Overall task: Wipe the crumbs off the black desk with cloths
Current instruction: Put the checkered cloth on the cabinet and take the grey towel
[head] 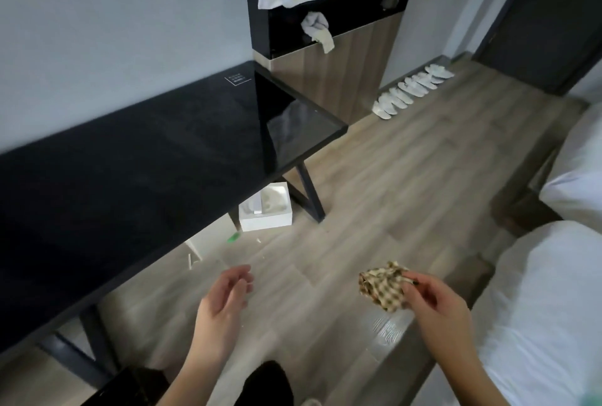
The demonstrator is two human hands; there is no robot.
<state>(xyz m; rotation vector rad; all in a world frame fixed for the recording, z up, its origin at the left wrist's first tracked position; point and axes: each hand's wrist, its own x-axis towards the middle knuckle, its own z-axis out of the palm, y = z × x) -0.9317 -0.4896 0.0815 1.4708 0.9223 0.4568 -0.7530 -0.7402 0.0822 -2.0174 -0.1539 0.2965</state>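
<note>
Left hand (224,294) is nearest: empty, fingers (239,275) loosely curled, hanging over the floor. Right hand (433,301) is level with it, thumb and fingertips pinching a bunched checked cloth (384,286). The wad sticks out past the fingertips toward the left hand, well apart from it.

Neither hand touches the black desk (130,171), which runs ahead and left of the left fingers. Crumbs on top: can't make any out, the surface is too dark and glossy. Bits of litter (233,237) lie on the floor just beyond the left fingers. A white box (265,210) sits under the desk edge past that.

Step in hand, my read: get the cloth onto the desk.
- Open the wad into a flat pad first; a pinched ball only wipes a thin line.
- Press with flat fingers and use long overlapping strokes in one direction, toward the near edge.
- Cup the free left hand under that edge to catch crumbs, or they likely join the floor litter.

Slippers (410,89) far back, irrelevant.
</note>
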